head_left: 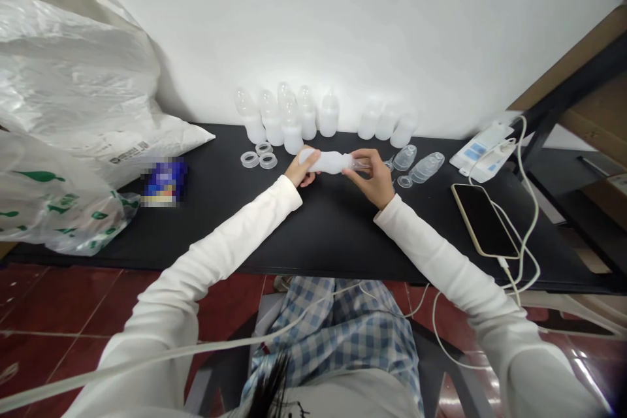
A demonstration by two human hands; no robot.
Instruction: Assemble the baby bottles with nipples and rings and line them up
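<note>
My left hand (301, 168) is wrapped round the body of a milky white baby bottle (328, 161), which lies sideways above the black table. At the bottle's neck, my right hand (375, 179) pinches a clear, nipple-like piece (360, 164); its far end is hidden by my fingers. Just right of that hand lie clear domed caps (405, 157) and a small clear nipple (404, 181). Left of my left hand are three white collar rings (249, 159). Behind stand several capped bottles (292, 127) and three without domed caps (400, 132).
White plastic bags (73, 65) bulge over the table's left side, with a blue packet (165, 181) beside them. At the right are a phone (484, 219) on a white cable (533, 202) and a white-and-blue package (482, 150). A wall (343, 26) borders the black table (337, 241).
</note>
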